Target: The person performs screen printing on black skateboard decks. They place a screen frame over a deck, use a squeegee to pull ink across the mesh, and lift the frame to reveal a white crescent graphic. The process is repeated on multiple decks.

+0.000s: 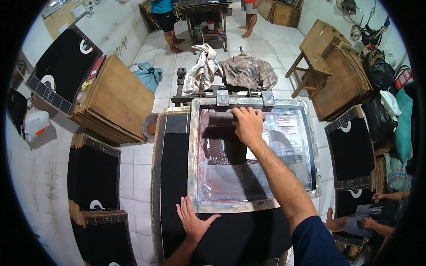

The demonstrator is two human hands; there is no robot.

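Note:
A screen-printing frame (193, 173) lies over black fabric (175, 164) on a board in front of me. My right hand (249, 126) is closed over a squeegee (220, 117) near the frame's far side. Dark maroon ink (214, 148) covers the left part of the mesh, below the squeegee, with a ragged edge. A faint curved shape shows in the mesh to the right. My left hand (194, 221) is open at the frame's near left corner, fingers stretched and thumb apart, holding nothing. Its fingertips lie beside the frame over the black fabric.
Metal hinge clamps (222, 97) hold the frame's far edge, with stained rags (248, 72) behind. Boards with black printed fabric (94, 173) stand on both sides. Stacked wooden boards (117, 99) lean at left. A person (370, 217) sits at right; two others stand far off by a table.

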